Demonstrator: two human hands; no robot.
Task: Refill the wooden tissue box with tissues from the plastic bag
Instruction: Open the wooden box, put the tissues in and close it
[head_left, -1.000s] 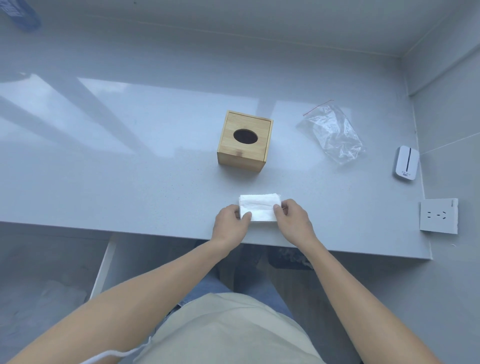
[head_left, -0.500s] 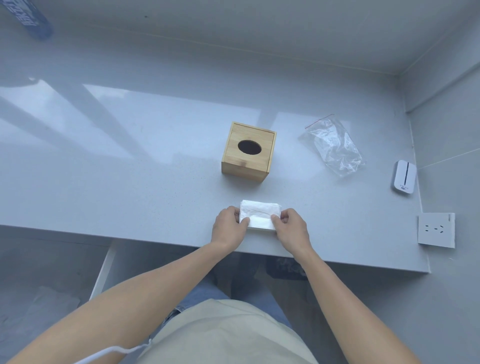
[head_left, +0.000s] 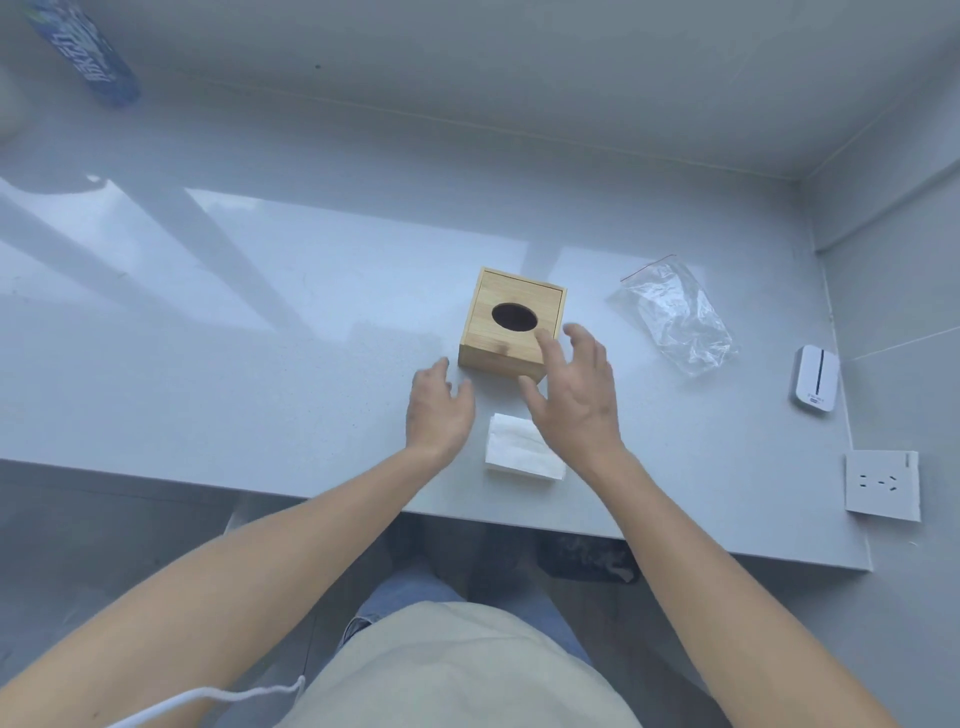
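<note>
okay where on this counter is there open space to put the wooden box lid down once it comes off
The widest bare patch is the counter left of the wooden tissue box, reaching back to the blue bottle. A narrower bare strip runs behind the box toward the wall. It is crowded in front, where the tissue stack lies between the left hand and right hand, and rightward by the plastic bag.

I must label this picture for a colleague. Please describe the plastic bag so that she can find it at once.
Start at the wooden tissue box in the middle of the grey counter. Look right, toward the wall: the plastic bag lies flat there. It alone is clear and crinkled, with a thin red strip at its far end.
</note>
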